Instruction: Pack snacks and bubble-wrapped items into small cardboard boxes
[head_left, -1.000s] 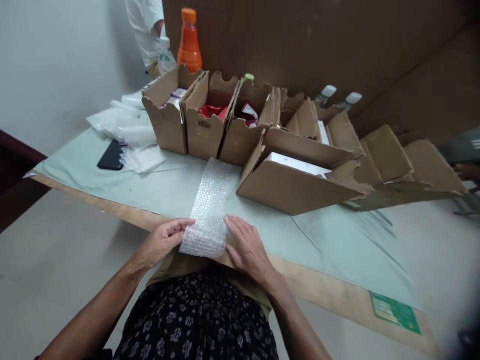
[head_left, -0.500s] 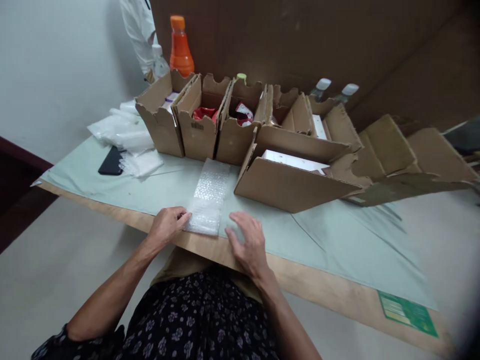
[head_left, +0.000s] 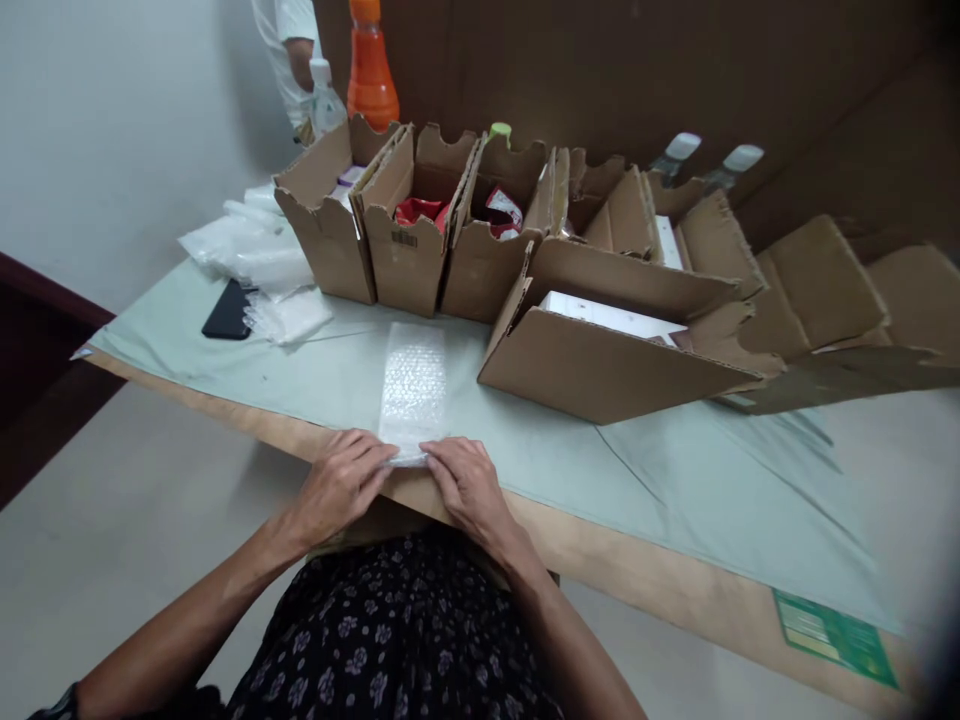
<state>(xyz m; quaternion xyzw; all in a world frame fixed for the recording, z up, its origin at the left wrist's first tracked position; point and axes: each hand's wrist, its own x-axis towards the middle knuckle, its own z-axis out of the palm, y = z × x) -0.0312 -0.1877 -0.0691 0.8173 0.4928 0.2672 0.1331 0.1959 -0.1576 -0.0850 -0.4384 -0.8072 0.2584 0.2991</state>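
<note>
A clear strip of bubble wrap (head_left: 414, 380) lies on the pale green cloth, its near end at the table's front edge. My left hand (head_left: 343, 478) pinches the left corner of that near end. At the right corner, my right hand (head_left: 466, 484) grips it with thumb and fingers. Between the hands the near end looks bunched or folded over. Whether anything lies inside the fold, I cannot tell.
Open cardboard bins (head_left: 409, 265) line the back, some holding red packets. A wider cardboard box (head_left: 600, 365) with white boxes stands front right. Left are plastic bags (head_left: 251, 245) and a dark phone (head_left: 227, 310). Behind stands an orange bottle (head_left: 371, 80); a person's sleeve (head_left: 292, 20) shows.
My right hand has moved left onto the bubble wrap and closed on its near corner. The strip now lies straighter, its near end bunched. The view has shifted slightly.
</note>
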